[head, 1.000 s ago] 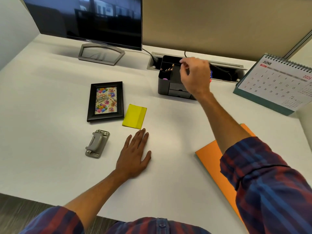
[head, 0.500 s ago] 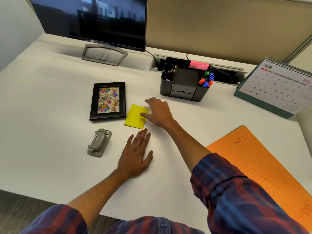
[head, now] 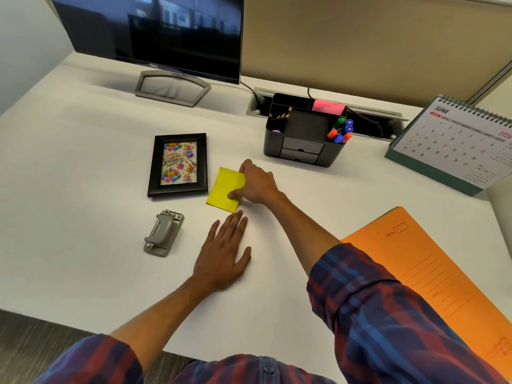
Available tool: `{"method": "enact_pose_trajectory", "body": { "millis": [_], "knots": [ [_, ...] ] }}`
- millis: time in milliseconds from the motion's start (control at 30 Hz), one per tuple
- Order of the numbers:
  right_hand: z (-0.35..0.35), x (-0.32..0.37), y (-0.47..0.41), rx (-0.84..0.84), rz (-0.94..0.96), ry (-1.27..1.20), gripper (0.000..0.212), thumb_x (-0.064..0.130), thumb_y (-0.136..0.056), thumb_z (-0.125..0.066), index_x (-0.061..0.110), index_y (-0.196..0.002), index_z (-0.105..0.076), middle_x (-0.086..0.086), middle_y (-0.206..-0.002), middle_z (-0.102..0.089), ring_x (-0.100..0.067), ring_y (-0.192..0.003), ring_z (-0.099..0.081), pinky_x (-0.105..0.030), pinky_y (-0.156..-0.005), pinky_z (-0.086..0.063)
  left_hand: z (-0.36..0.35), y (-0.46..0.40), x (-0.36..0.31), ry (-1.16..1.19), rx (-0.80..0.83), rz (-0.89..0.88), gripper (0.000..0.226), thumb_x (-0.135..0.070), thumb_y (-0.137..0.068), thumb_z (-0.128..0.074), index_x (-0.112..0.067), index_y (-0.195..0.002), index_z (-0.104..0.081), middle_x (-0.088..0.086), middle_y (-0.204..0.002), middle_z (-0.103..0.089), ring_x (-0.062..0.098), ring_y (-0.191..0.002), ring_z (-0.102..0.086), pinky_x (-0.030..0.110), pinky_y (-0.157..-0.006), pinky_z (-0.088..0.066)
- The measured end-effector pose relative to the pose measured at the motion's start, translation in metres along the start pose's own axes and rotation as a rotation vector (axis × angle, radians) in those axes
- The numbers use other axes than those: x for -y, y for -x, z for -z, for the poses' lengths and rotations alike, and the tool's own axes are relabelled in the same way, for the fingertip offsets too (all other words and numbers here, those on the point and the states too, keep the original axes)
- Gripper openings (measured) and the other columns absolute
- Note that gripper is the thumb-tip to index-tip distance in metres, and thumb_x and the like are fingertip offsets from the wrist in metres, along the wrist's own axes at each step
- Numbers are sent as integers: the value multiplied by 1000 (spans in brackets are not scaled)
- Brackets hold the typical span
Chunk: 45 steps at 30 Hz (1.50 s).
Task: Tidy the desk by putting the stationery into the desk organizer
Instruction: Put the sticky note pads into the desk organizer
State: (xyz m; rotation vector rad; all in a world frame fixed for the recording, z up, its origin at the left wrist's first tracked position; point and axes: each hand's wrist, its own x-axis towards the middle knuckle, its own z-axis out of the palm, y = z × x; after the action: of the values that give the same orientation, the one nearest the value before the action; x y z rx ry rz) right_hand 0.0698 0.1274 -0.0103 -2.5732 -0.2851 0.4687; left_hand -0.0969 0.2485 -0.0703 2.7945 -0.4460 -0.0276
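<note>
Head view of a white desk (head: 83,167), items listed left to right. A grey hole punch (head: 163,232) lies at about 9 o'clock from the left hand. A black picture frame (head: 178,164) with a birthday card lies flat at 12 o'clock from the punch. A dark monitor (head: 155,31) on its grey stand (head: 173,88) occupies the far side, at 12 o'clock from the frame. The left hand (head: 225,253) rests palm down on the desk, fingers straight and close together, holding nothing; its fingertips lie just below the near edge of the yellow sticky-note pad (head: 225,189). The pad lies flat on the desk, just beside the frame at its 3 o'clock, outside the organizer. The right hand (head: 256,184) grips the pad's right edge, thumb on the near corner and a finger curled round the far corner. The black desk organizer (head: 303,134) stands at about 1 o'clock from the right hand, apart from it; pencils (head: 284,115) stand in its left compartment, a pink note pad (head: 328,107) in the rear, coloured markers (head: 342,130) in its right one. An orange folder (head: 432,275) lies at 4 o'clock from the organizer, partly under the plaid sleeve (head: 388,322). A June desk calendar (head: 457,145) stands at 3 o'clock from the organizer.
</note>
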Motion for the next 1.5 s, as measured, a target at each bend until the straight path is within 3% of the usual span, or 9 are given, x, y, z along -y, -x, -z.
{"method": "enact_pose_trajectory", "body": {
  "millis": [167, 400, 467, 600, 733, 833, 1000, 1267, 1500],
  "knots": [
    [13, -4, -2, -51, 3, -338, 46, 22, -77, -78, 18, -115, -52, -7, -102, -61, -30, -95, -60, -43, -80, -51, 2, 0, -1, 9, -2, -5, 67, -48, -97, -26, -17, -155, -16, 0, -164, -8, 12, -150, -5, 42, -121, -10],
    [68, -5, 2, -255, 119, -378, 32, 16, -85, -69, 16, -117, -62, -5, -105, -66, -22, -95, -62, -45, -87, -53, 2, 0, -1, 14, -12, -13, 67, -45, -96, -33, -16, -155, -17, 0, -163, -11, 12, -150, -8, 42, -121, -12],
    [89, -8, 5, -309, 131, -392, 34, 16, -87, -67, 23, -119, -60, -3, -109, -66, -22, -100, -62, -45, -89, -53, 2, 0, -1, 14, -14, -15, 67, -44, -96, -34, -16, -155, -18, 1, -163, -11, 12, -150, -8, 42, -120, -12],
    [135, -22, 8, -474, 171, -332, 44, 21, -82, -63, 42, -121, -56, 3, -107, -68, -20, -98, -63, -44, -87, -55, 2, 0, -1, 17, -16, -16, 68, -44, -96, -36, -17, -155, -16, 0, -163, -10, 12, -150, -8, 42, -120, -12],
    [180, -42, 10, -623, 153, -335, 40, 8, -82, -63, 28, -116, -59, 2, -102, -68, -15, -89, -66, -38, -77, -59, 1, 0, -1, 10, -11, -11, 68, -44, -97, -35, -17, -156, -15, 0, -164, -9, 11, -150, -7, 42, -121, -13],
    [206, -59, 5, -668, 135, -256, 37, 6, -80, -65, 26, -110, -56, 2, -103, -67, -18, -88, -66, -43, -77, -57, 1, 0, -1, 11, -7, -8, 68, -44, -97, -35, -17, -156, -14, -1, -164, -9, 11, -150, -6, 43, -120, -13],
    [237, -77, -3, -778, 112, -5, 33, 2, -89, -57, 16, -118, -49, -4, -110, -63, -20, -97, -61, -39, -83, -52, 2, 0, -1, 16, -11, -9, 67, -44, -97, -34, -17, -156, -15, -1, -164, -9, 10, -150, -5, 42, -121, -13],
    [232, -99, -18, -708, 88, 241, 27, 6, -95, -52, 14, -120, -47, -14, -114, -63, -32, -103, -60, -44, -81, -50, 5, 0, -3, 18, -9, -5, 67, -43, -97, -36, -17, -156, -15, -1, -164, -9, 9, -150, -4, 41, -121, -12],
    [219, -110, -30, -672, 84, 181, 23, 10, -99, -47, 10, -121, -48, -17, -117, -61, -31, -105, -57, -30, -75, -41, 6, 1, -3, 18, -1, -1, 67, -43, -98, -35, -17, -156, -14, -2, -164, -7, 9, -150, -2, 41, -121, -10]
  ]
}}
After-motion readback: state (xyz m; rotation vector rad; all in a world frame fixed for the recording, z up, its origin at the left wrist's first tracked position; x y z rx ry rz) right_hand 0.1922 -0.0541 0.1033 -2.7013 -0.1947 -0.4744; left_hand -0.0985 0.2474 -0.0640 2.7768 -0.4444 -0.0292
